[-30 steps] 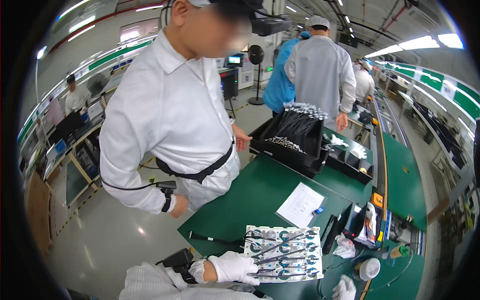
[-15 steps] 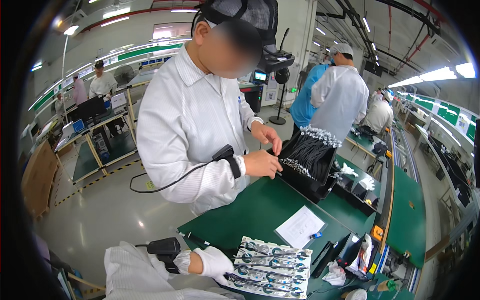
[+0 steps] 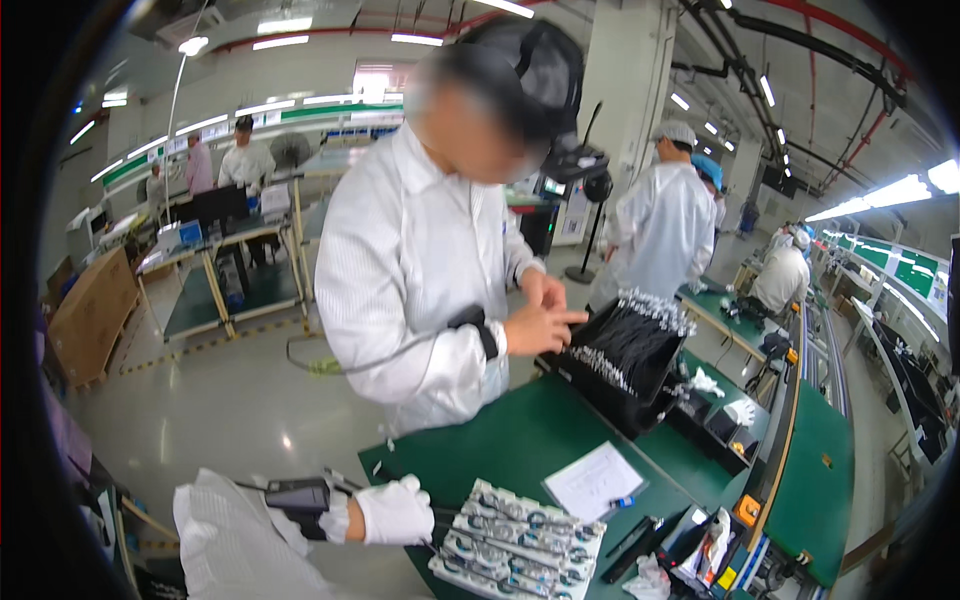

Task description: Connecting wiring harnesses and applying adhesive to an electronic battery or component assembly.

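My left hand (image 3: 398, 510), in a white glove with a dark device strapped at the wrist, is closed beside the left edge of a white tray (image 3: 560, 508). Thin black strands (image 3: 443, 518) show at its fingers and seem to be gripped there; their kind is too blurred to tell. Several round, dark-and-silver parts sit in rows in the tray. A black pen-like tool (image 3: 392, 472) lies on the green table (image 3: 480, 430) just behind the hand. My right hand is out of view.
Across the table a co-worker (image 3: 420, 250) works with both hands beside a black box of cables (image 3: 620, 350). A paper sheet (image 3: 597, 482) lies beyond the tray. To its right are a black bin (image 3: 690, 540) with bags and a conveyor (image 3: 800, 430).
My left hand has drawn left off the tray, and the long black strands that lay across the tray have left it. The view has shifted; the co-worker's hands have come closer together.
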`<state>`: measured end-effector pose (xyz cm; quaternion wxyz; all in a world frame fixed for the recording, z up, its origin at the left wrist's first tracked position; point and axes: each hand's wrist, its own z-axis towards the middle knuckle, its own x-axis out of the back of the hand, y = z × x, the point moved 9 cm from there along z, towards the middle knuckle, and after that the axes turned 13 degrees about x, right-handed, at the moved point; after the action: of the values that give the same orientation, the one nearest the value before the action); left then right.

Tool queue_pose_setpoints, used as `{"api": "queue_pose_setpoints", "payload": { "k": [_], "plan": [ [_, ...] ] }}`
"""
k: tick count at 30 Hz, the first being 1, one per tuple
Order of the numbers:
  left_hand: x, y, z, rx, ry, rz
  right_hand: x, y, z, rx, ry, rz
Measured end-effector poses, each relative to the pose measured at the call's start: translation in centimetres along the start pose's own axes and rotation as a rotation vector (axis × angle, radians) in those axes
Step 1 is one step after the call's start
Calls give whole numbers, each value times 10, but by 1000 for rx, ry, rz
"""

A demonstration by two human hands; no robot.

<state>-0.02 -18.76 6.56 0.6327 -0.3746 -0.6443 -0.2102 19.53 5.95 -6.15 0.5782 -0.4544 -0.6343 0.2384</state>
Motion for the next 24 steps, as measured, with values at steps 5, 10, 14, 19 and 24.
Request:
{"api": "queue_pose_setpoints", "payload": {
  "k": [5, 10, 14, 19, 24],
  "plan": [
    [-42, -19, 16, -57, -158, -37, 7, -5, 35, 161, 131, -96],
    [-29, -32, 13, 14, -98, 118, 17, -3, 9, 241, 195, -223],
    [24, -36, 16, 12, 57, 157, 19, 33, 3, 93, 203, -165],
    [14, -61, 3, 129, 85, 142, 18, 10, 1, 106, 160, -238],
    [-120, -48, -31, 4, -223, 243, 8, 33, 5, 33, 91, -201]
  ]
}}
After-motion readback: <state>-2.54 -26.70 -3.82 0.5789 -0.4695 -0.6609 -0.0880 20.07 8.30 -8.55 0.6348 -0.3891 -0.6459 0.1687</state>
